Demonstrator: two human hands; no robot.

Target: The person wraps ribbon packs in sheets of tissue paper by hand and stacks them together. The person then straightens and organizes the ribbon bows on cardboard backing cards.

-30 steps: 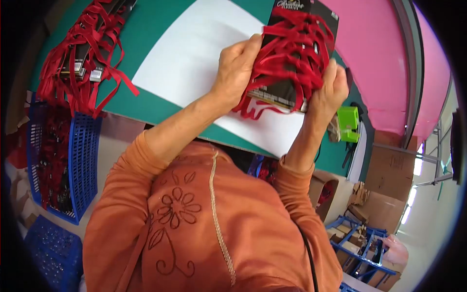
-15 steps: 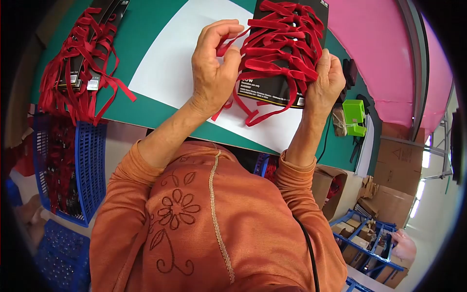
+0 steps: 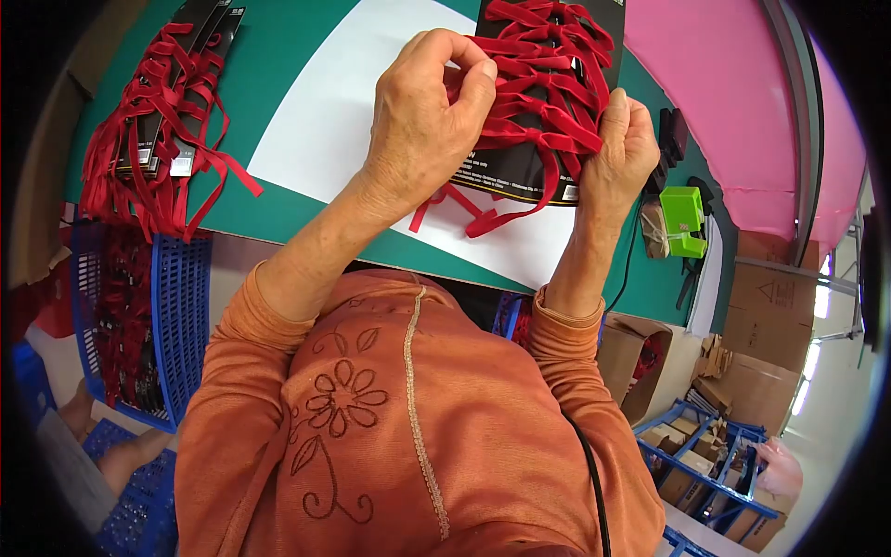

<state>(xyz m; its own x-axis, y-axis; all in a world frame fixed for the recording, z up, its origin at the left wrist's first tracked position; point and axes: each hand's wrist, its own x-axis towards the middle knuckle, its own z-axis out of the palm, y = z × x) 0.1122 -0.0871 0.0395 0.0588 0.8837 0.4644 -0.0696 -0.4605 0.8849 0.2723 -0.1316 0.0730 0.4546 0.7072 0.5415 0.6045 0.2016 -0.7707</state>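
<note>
A black card of red ribbon bows (image 3: 548,84) lies over the white sheet (image 3: 320,111) on the green table, its printed lower edge towards me. My left hand (image 3: 432,107) is at the card's left side, thumb and forefinger pinched together on a red ribbon loop. At the card's right edge my right hand (image 3: 620,153) grips the card, with the thumb on the front. Loose ribbon tails hang below the card onto the sheet. The far end of the card is cut off by the frame.
More carded red bows (image 3: 162,121) lie at the table's left. Below them stands a blue basket (image 3: 181,325) full of bows. A bright green holder (image 3: 684,221) sits at the right, near pink sheeting (image 3: 710,102). Another person's legs (image 3: 130,459) show at lower left.
My left hand has moved right onto the bows and its fingers have closed in a pinch. The card has shifted slightly away from me; my right hand stays on its edge.
</note>
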